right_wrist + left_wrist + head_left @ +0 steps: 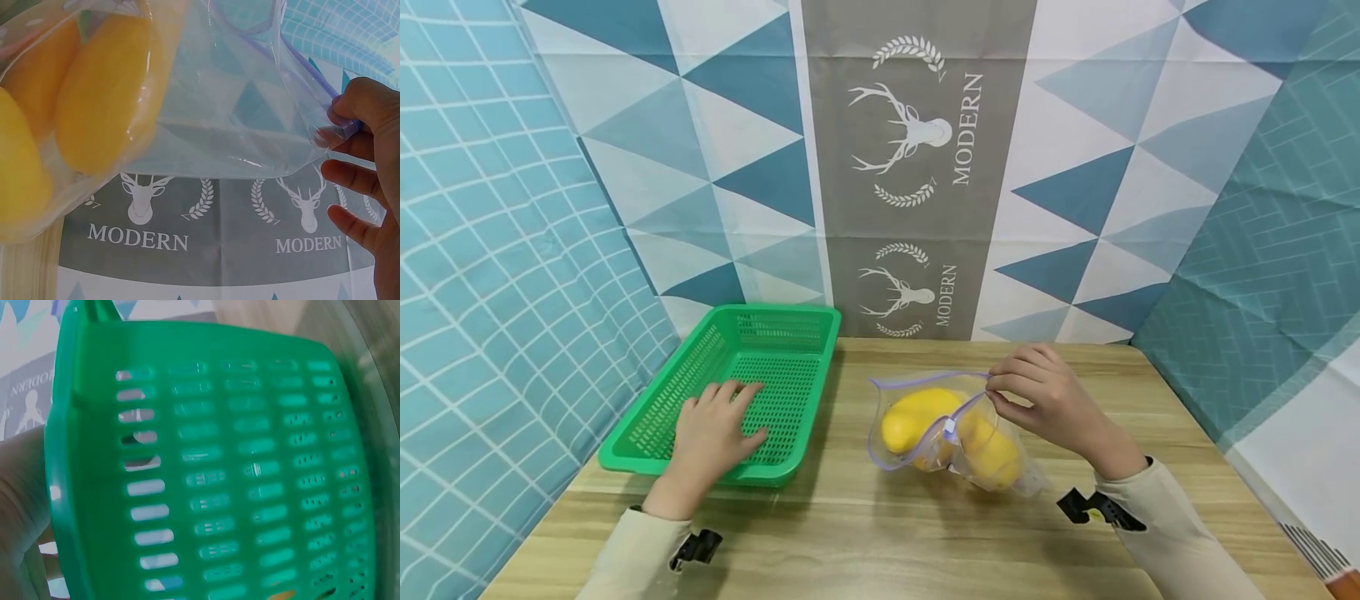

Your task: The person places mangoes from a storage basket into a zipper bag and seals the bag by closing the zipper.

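Observation:
A clear zip bag (1030, 479) with a purple zip edge lies on the table, its mouth partly spread. Several yellow fruits (917, 412) that look like mangoes are inside it. My right hand (1048, 396) pinches the bag's edge between thumb and index finger; the right wrist view shows the other fingers loose beside the film (237, 137). Over the near end of a green basket (829, 358) is my left hand (711, 429), its fingers spread and apparently holding nothing. Through the basket's slots in the left wrist view shows a small orange patch (282, 595), too little to identify.
A wood-grain table (880, 533) carries the basket at left and the bag right of centre. Patterned sheets (917, 167) stand behind, with a blue tiled sheet (497, 250) at left and a teal one (1262, 275) at right.

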A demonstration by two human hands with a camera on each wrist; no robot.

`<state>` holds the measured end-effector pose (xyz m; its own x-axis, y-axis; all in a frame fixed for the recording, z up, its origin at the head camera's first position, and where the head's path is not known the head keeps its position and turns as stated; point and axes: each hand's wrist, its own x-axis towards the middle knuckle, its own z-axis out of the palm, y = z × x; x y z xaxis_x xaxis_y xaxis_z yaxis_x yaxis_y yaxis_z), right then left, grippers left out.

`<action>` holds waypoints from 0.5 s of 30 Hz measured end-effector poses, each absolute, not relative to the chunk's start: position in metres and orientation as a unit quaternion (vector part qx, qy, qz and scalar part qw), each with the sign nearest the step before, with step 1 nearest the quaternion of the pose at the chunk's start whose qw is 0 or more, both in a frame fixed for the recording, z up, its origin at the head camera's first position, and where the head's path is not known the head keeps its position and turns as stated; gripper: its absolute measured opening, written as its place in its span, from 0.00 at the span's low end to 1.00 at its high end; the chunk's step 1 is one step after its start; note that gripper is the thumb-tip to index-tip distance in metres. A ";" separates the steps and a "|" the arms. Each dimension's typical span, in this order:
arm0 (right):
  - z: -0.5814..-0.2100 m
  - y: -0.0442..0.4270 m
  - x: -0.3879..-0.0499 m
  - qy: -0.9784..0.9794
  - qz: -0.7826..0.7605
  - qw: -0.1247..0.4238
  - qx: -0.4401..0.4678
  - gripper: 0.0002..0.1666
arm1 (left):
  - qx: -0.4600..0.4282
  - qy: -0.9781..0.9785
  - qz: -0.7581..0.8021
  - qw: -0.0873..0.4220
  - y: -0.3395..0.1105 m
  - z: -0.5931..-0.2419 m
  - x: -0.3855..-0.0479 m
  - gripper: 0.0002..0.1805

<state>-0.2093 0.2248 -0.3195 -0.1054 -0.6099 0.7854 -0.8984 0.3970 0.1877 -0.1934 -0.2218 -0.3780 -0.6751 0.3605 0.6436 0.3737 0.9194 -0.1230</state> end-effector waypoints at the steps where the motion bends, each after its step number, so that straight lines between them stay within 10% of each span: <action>1: -0.320 0.225 -0.209 -0.724 0.172 0.418 0.521 0.19 | -0.192 -0.921 -0.008 0.340 -0.224 -0.379 -0.194 0.36; 15: -0.320 0.227 -0.209 -0.726 0.170 0.416 0.520 0.19 | -0.097 -0.969 -0.014 0.225 -0.245 -0.383 -0.202 0.47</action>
<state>-0.2088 0.2270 -0.3197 -0.1134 -0.6140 0.7811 -0.8973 0.4009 0.1849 -0.2020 -0.2454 -0.3835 -0.8796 0.1817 0.4396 0.1940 0.9808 -0.0173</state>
